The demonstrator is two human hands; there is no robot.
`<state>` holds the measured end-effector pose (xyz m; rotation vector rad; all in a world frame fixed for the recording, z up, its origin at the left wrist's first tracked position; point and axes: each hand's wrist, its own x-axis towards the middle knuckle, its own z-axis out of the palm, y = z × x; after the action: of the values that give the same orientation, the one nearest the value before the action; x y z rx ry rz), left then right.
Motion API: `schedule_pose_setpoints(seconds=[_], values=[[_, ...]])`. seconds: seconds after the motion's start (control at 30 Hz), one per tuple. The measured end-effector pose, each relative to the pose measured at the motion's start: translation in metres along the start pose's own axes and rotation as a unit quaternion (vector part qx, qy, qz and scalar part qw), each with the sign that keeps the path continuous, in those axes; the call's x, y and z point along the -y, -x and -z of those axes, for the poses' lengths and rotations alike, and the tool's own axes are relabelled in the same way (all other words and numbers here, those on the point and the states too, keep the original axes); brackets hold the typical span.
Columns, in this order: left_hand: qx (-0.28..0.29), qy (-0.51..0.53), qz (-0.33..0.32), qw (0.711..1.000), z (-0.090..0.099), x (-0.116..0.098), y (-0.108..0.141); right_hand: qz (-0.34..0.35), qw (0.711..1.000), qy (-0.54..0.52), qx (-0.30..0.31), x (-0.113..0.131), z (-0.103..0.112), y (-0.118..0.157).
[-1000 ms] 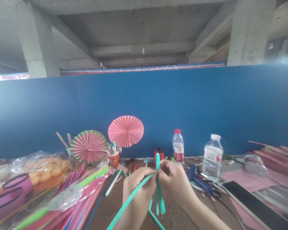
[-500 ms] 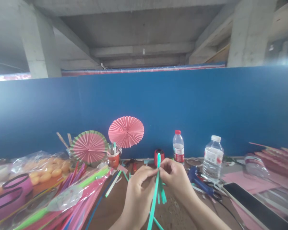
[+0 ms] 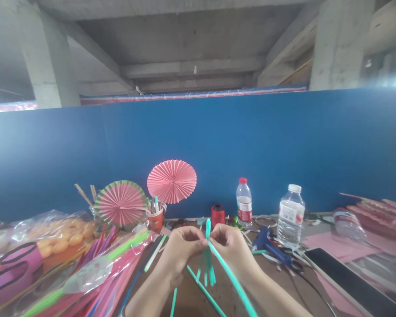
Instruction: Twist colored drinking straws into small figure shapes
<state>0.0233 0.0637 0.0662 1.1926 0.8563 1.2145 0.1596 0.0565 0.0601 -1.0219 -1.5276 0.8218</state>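
Between both hands, above the brown table (image 3: 198, 304), is a bundle of teal fuzzy stems (image 3: 209, 266), its short ends hanging down in a fan. My left hand (image 3: 181, 251) pinches it from the left with thumb and forefinger. From the right, my right hand (image 3: 229, 246) pinches the same spot, close against the left fingertips. A small teal loop stands up above the pinch. One long teal stem (image 3: 232, 279) runs from the pinch down toward the lower right, in front of my right hand. Another teal stem (image 3: 206, 291) lies lower down.
Left are plastic-wrapped coloured stems (image 3: 102, 268), orange balls in a bag (image 3: 66, 233) and pleated paper fans (image 3: 171, 181). Behind stand a red cylinder (image 3: 218, 215) and two bottles (image 3: 244, 204). A blue glue gun (image 3: 273, 248) and a phone (image 3: 350, 281) are right.
Both hands have shifted slightly left in the view, the left forearm more so. The long stem has swung from pointing down-left to down-right, and the hanging short ends show more openly.
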Motion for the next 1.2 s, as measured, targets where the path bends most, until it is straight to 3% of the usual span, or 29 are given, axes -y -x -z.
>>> schedule_pose_setpoints(seconds=[0.33, 0.63, 0.77, 0.97, 1.2], values=[[-0.085, -0.039, -0.027, 0.995, 0.000, 0.005, -0.004, 0.008, 0.998, -0.033, 0.050, 0.000, 0.005, 0.004], [-0.097, -0.091, -0.081, 0.988, -0.003, -0.002, 0.000, 0.032, 0.998, -0.032, 0.054, 0.000, 0.005, 0.008], [-0.092, -0.125, -0.095, 0.983, -0.003, -0.001, 0.001, 0.016, 0.997, -0.071, 0.028, -0.002, 0.002, 0.007], [-0.081, -0.181, -0.127, 0.972, -0.010, -0.005, 0.009, -0.042, 0.976, -0.211, -0.021, -0.010, -0.004, 0.002], [-0.081, -0.253, -0.145, 0.953, -0.017, -0.008, 0.017, -0.025, 0.960, -0.271, -0.058, -0.017, -0.008, 0.004]])
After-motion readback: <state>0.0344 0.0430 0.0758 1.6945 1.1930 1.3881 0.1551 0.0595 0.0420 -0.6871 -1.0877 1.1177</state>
